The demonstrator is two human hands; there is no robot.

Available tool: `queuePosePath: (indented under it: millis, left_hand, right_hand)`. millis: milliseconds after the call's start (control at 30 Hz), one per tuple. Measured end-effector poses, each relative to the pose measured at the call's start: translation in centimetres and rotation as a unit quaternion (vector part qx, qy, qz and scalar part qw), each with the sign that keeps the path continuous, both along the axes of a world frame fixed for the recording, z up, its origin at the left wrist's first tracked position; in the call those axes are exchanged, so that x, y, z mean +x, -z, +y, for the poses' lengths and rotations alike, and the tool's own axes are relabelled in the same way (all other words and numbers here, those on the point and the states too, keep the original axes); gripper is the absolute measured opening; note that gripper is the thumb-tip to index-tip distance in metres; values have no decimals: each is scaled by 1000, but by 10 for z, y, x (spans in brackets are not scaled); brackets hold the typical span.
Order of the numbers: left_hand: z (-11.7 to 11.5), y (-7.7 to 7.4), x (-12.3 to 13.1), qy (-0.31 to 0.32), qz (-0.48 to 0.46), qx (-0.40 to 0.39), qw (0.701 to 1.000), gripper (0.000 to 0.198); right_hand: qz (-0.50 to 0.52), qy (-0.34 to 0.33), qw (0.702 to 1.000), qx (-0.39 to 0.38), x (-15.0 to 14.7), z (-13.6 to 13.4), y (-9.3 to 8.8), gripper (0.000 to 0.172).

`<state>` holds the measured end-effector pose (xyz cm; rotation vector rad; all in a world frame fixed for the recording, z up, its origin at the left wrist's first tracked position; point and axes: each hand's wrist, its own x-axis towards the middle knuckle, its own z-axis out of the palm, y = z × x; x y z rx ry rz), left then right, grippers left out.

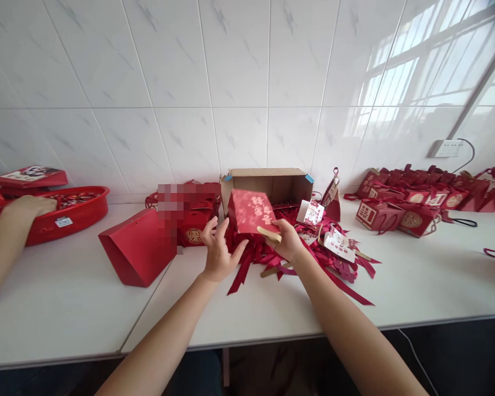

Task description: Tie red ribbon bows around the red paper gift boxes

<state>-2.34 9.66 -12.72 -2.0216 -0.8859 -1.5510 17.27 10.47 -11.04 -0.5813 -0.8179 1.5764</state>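
Note:
A small red gift box (251,210) with pale lettering is tilted up above the table in front of me. My right hand (287,239) grips its lower right corner, where a tan strip (269,235) sticks out; I cannot tell whether the strip belongs to the box. Just left of the box, my left hand (220,250) is open with fingers apart and holds nothing. Below both hands spreads a heap of dark red ribbons (334,269), mixed with white printed cards (339,245) and tan handles. A cardboard carton (268,173) lies behind the box, its open side facing me.
A plain red folded box (138,247) stands on the left, before more red gift boxes (196,228). Many finished-looking boxes (412,192) line the right. At far left, another person's hand (33,208) reaches into a red basin (82,214) of small wrapped items.

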Motion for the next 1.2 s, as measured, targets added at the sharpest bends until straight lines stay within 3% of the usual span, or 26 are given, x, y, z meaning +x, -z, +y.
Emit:
queuePosePath:
  millis: [133, 300, 400, 533, 667, 767, 833, 900, 1000, 1100, 1200]
  left_hand:
    - [5, 6, 1, 5, 12, -49, 999, 69]
    - [10, 14, 3, -4, 36, -89, 995, 64]
    - [13, 15, 2, -11, 38, -97, 995, 64]
    - [14, 16, 2, -11, 47, -122, 991, 63]
    - [16, 18, -1, -20, 71, -156, 985, 59]
    - [17, 21, -3, -27, 87, -177, 980, 59]
    - [18, 22, -3, -35, 87, -185, 978, 59]
    - [18, 23, -3, -49, 79, -183, 979, 58]
    - [19, 19, -3, -85, 42, -168, 981, 56]
    - [22, 10, -11, -148, -19, -142, 979, 58]
    - [23, -5, -33, -224, -85, -83, 967, 65]
  right_hand:
    - [75, 120, 986, 86, 22, 9, -6, 14]
    - [147, 273, 938, 157, 68, 24, -2, 28]
    - [162, 330, 914, 172, 93, 29, 7, 31]
    - [137, 364, 904, 177, 106, 31, 16, 21]
    - [42, 348, 919, 181, 90, 36, 16, 20]
    - [-82, 306, 930, 184, 61, 39, 18, 26]
    - [-184, 270, 926, 191, 38, 36, 24, 20]
    - [-288, 229, 906, 212, 16, 29, 32, 10]
    - [-415, 155, 859, 258, -8, 17, 42, 19]
    - [-497, 103, 811, 292, -15, 10, 45, 26]
    - [-548, 99, 773, 304, -9, 10, 42, 24]
